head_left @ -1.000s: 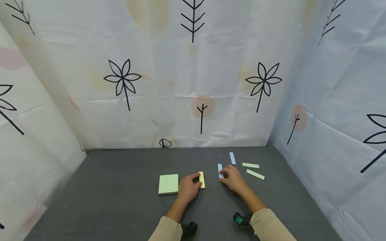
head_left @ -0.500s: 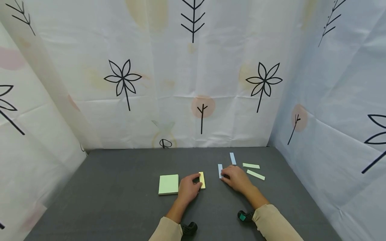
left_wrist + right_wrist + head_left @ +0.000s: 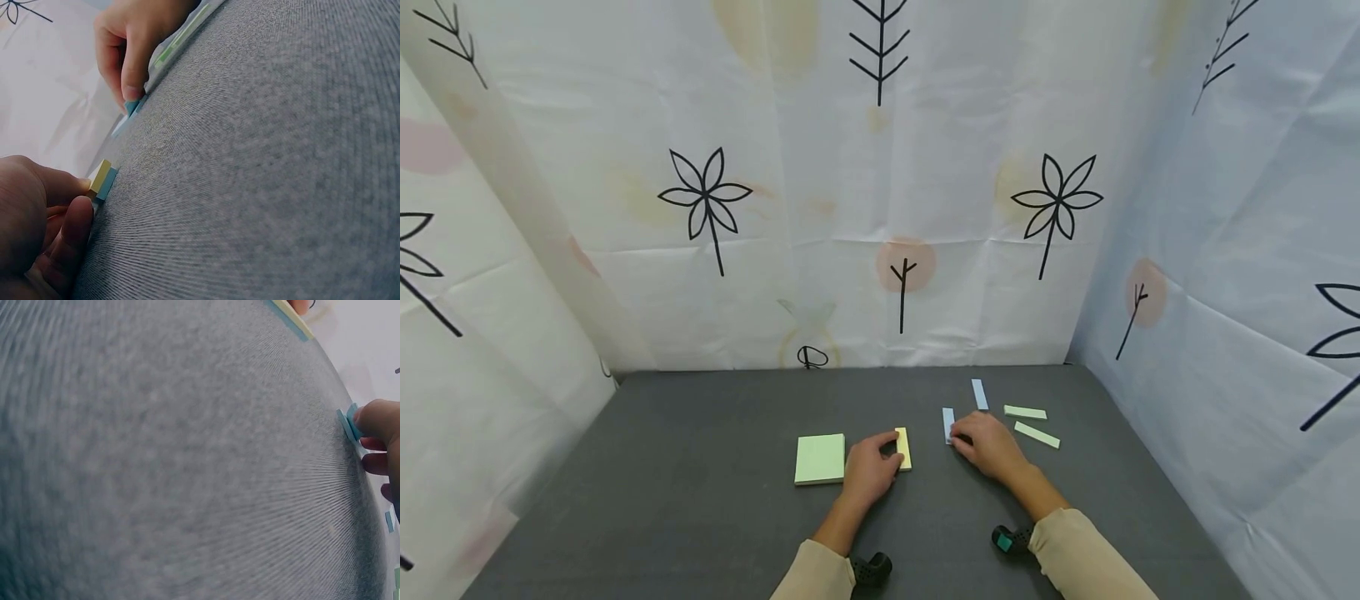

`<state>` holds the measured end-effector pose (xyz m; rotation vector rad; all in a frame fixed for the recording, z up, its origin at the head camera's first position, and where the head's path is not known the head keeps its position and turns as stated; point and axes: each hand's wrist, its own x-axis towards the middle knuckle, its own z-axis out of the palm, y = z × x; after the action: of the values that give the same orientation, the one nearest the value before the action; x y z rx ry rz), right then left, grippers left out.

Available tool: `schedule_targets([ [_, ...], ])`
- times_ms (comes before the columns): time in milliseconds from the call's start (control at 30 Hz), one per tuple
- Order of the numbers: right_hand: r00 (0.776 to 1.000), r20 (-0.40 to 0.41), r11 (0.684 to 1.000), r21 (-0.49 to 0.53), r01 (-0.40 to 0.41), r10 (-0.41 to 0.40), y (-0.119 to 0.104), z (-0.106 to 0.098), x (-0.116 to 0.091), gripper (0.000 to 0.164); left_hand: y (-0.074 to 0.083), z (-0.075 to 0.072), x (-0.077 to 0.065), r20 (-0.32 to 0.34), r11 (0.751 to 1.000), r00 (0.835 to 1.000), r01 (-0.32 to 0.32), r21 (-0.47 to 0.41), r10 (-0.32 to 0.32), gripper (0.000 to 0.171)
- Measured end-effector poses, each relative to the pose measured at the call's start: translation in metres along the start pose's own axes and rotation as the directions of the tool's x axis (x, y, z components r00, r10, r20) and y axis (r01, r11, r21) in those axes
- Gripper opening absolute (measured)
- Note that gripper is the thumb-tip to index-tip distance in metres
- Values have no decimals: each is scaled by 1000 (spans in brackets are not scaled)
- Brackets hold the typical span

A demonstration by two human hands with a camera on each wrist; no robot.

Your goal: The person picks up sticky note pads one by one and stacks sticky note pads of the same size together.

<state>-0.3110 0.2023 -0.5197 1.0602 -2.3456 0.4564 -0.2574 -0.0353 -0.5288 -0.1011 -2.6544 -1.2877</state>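
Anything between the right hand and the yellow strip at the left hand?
One thing: a blue strip lies at the fingertips of the right hand, on the side facing the yellow strip. Past it, only bare table shows; the left hand is on the far side.

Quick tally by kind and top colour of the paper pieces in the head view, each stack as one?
Green square pad: 1
Green strips: 2
Blue strips: 2
Yellow-topped stack: 1
Total: 6
The right hand pinches blue paper; I cannot tell whether it is separate from the nearer strip, so it isn't added.
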Motion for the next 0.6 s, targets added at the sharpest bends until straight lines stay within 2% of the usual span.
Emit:
schedule_targets([
  [200,999,6,998,37,-50,50,0,1,0,9,0,-1,0,2,1000,1000,2,1,-2,36],
  [600,997,0,995,75,-72,72,0,0,-1,9,-1,-1,-1,-1,1000,1000,-3,12,3,35],
])
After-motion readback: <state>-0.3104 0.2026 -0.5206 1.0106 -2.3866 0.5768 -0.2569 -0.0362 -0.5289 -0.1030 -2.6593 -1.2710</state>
